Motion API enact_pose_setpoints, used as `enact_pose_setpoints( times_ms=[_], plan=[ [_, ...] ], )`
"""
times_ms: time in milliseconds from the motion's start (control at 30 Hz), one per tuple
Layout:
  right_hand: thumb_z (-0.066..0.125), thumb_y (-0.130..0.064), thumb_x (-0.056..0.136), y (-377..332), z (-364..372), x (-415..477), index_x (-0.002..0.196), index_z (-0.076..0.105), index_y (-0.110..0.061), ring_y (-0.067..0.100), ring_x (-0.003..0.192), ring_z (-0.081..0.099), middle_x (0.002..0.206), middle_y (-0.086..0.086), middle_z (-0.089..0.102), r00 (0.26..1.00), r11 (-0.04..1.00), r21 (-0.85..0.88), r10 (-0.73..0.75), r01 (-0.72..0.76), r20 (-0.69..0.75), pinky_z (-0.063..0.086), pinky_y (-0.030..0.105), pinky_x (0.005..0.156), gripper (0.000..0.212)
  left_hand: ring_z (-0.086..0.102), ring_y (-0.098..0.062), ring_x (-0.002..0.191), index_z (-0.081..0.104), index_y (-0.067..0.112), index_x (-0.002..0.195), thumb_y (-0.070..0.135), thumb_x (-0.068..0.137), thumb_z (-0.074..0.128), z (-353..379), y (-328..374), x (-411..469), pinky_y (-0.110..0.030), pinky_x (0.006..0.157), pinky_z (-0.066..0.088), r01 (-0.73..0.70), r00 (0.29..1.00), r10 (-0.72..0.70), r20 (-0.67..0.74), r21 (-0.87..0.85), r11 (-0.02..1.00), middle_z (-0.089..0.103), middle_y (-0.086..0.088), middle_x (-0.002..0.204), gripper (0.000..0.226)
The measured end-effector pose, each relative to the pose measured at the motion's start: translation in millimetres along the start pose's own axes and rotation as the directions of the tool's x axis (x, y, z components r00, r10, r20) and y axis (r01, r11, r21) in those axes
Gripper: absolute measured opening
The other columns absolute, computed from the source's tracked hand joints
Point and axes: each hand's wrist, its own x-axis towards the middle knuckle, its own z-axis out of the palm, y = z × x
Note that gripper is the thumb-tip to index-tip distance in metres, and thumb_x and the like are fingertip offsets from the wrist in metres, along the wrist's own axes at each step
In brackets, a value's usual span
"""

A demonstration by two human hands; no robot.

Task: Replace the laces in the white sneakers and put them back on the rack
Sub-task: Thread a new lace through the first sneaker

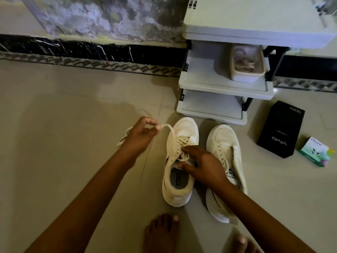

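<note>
Bare feet (160, 232) sit farthest out from the rack (218, 89), toes pointing towards it. Closer to the rack stand the two white sneakers, side by side just in front of its lowest shelf. One is the laced sneaker (169, 172), on the left. The other is the bare sneaker (222, 143), with empty eyelets.

The right hand (202, 165) lies across the laced sneaker's tongue with fingers straight, pressing it down and grasping nothing. The left hand (140, 136) pinches the lace (170, 129) near its end and draws it up and out, away from the rack's left corner. The loose end trails behind the hand.

My guess is that the lace is being worked through an eyelet (whether in or out I cannot tell). To do this well, hold the shoe firmly to the floor and pull along the line of the eyelet, not sideways. Feed the slack row by row so nothing snags.

On the rack's middle shelf sits a tub (246, 66) that seems to hold more laces. A black box (280, 130) and a small green box (315, 151) lie on the floor right of the rack.
</note>
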Motion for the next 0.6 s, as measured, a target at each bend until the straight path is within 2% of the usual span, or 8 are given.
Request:
enact_pose_setpoints(
  times_ms=[33,100,233,367,433,500,533,600],
  plan=[
    [0.068,-0.046,0.08,0.2,0.2,0.1,0.13,0.053,-0.03,0.011,0.115,0.054,0.133,-0.01,0.053,1.0,1.0,-0.002,-0.005,0.005,-0.002,0.049,0.032,0.09,0.054,0.047,-0.007,0.064,0.05,0.028,0.111,0.03,0.094,0.052,8.0,-9.5,-3.5,-0.022,0.055,0.037,-0.017,1.0,0.014,0.02,0.159,0.987,0.051,0.006,0.073,0.017],
    [0.068,-0.045,0.08,0.3,1.0,0.9,0.129,0.055,-0.028,0.012,0.115,0.054,0.132,-0.009,0.055,1.0,1.0,-0.007,-0.016,0.015,-0.01,0.049,0.033,0.089,0.053,0.047,-0.007,0.062,0.047,0.032,0.118,0.036,0.091,0.056,23.3,-26.3,-9.5,-0.022,0.056,0.036,-0.097,0.988,0.052,0.145,0.325,0.941,0.049,0.005,0.068,0.029],
    [0.067,-0.047,0.08,-0.4,1.5,1.5,0.13,0.054,-0.028,0.012,0.116,0.054,0.132,-0.008,0.055,1.0,1.0,-0.02,-0.004,0.004,-0.006,0.048,0.029,0.09,0.054,0.044,-0.003,0.054,0.06,0.02,0.089,0.034,0.088,0.061,41.1,-36.1,-10.4,-0.018,0.051,0.03,-0.162,0.982,0.106,0.155,0.408,0.899,0.046,0.009,0.057,0.015],
    [0.066,-0.045,0.081,-2.3,-1.0,0.4,0.131,0.053,-0.029,0.011,0.116,0.053,0.133,-0.009,0.054,1.0,1.0,-0.027,0.004,-0.004,0.004,0.048,0.028,0.09,0.054,0.051,-0.014,0.067,0.055,0.016,0.076,0.027,0.091,0.058,39.8,-28.9,-3.0,-0.024,0.056,0.033,-0.198,0.976,0.116,0.185,0.525,0.828,0.051,0.005,0.066,0.019],
    [0.066,-0.043,0.082,-3.0,-1.6,-1.2,0.13,0.053,-0.03,0.011,0.116,0.053,0.132,-0.011,0.053,1.0,1.0,-0.026,0.004,-0.004,-0.012,0.048,0.028,0.088,0.052,0.052,-0.013,0.071,0.055,0.016,0.075,0.026,0.093,0.055,29.7,-18.8,-0.7,-0.024,0.059,0.035,-0.161,0.975,0.083,0.204,0.405,0.9,0.054,0.005,0.071,0.021],
    [0.065,-0.042,0.083,-3.5,-2.6,-3.2,0.13,0.053,-0.031,0.009,0.114,0.053,0.132,-0.012,0.053,0.999,1.0,-0.029,0.011,-0.012,-0.046,0.047,0.025,0.085,0.05,0.046,-0.005,0.059,0.056,0.018,0.07,0.023,0.094,0.054,19.2,-9.5,-0.2,-0.022,0.055,0.034,-0.103,0.984,0.075,0.163,0.167,0.981,0.05,0.01,0.06,0.024],
    [0.065,-0.042,0.083,-4.5,-3.1,-3.6,0.13,0.052,-0.031,0.009,0.113,0.054,0.132,-0.013,0.052,0.999,0.999,-0.029,0.016,-0.018,-0.051,0.047,0.025,0.083,0.05,0.042,-0.003,0.055,0.055,0.018,0.068,0.021,0.093,0.055,15.9,-7.8,-1.5,-0.022,0.054,0.033,-0.091,0.988,0.076,0.135,0.11,0.99,0.047,0.013,0.054,0.026],
    [0.064,-0.045,0.083,-6.1,-2.7,-3.7,0.13,0.051,-0.032,0.009,0.115,0.053,0.133,-0.013,0.051,1.0,0.999,-0.053,0.009,-0.011,-0.028,0.047,0.026,0.084,0.05,0.04,-0.003,0.053,0.055,0.02,0.066,0.021,0.092,0.057,14.6,-11.3,-2.5,-0.022,0.055,0.032,-0.098,0.991,0.084,0.1,0.148,0.984,0.045,0.013,0.05,0.026]
  ],
)
